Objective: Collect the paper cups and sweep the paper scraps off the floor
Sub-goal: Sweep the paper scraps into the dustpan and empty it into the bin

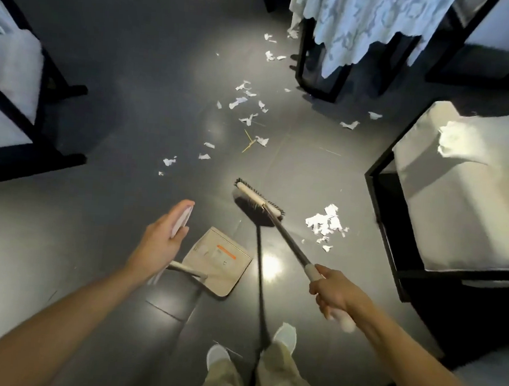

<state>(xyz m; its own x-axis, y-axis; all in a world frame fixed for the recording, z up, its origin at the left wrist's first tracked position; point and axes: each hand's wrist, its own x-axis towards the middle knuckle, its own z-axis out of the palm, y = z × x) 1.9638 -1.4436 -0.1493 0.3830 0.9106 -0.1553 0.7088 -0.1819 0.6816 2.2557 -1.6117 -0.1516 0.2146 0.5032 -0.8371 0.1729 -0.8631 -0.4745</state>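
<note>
Dark glossy floor (133, 94) runs between cushioned chairs (457, 207) and a lace-draped table (364, 25). We hold the broom (258, 202) with the right hand (333, 292) wrapped round its pale grip. Its head sits low between the dustpan (221, 260) and a heap of paper scraps (325, 222). Loose scraps (241, 101) trail toward the table. The left hand (159, 240) curls round a white object (182, 219) we cannot identify. No paper cups show clearly. Risk: a hard stroke would likely scatter the heap under the chair frame, as the dustpan lies apart from it.
</note>
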